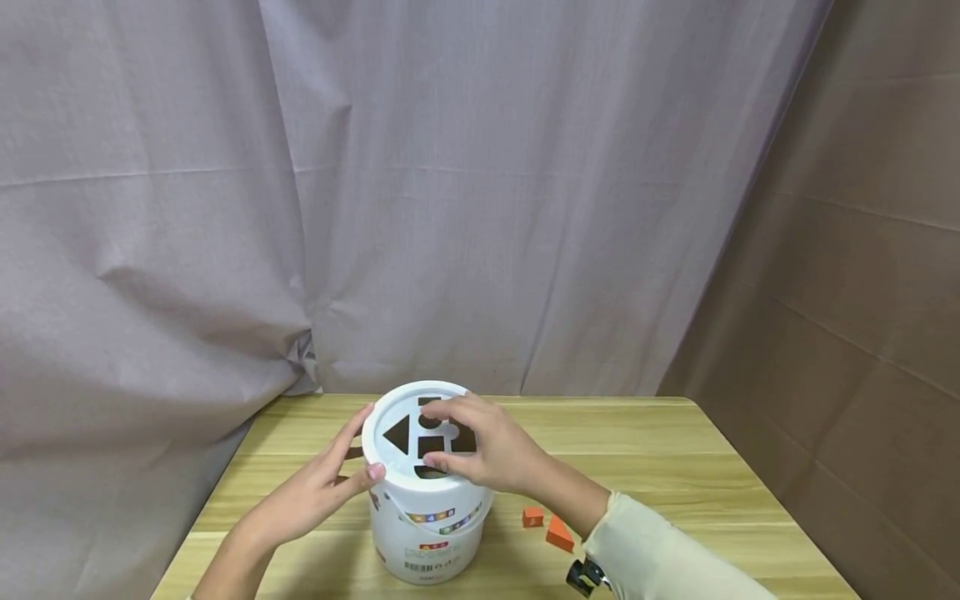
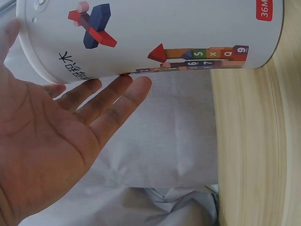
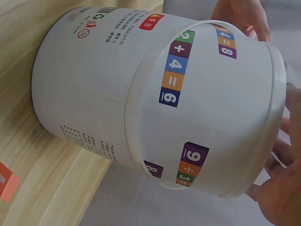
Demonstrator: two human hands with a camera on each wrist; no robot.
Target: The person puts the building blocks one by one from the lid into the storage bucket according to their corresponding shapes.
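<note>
A white bucket printed with coloured number blocks stands upright on the table, its thin handle hanging down the near side. Its white lid has several cut-out holes, among them a triangle and a square. My left hand rests on the left rim, thumb at the near edge and the fingers spread along the bucket's side; the left wrist view shows these fingers fairly straight. Over the lid's right half is my right hand, thumb and forefinger apart across the square hole, no block showing between them.
Right of the bucket, on the wooden table, lie a small orange block and an orange triangular block, close to my right forearm. A grey curtain hangs behind the table, with a brownish one at the right.
</note>
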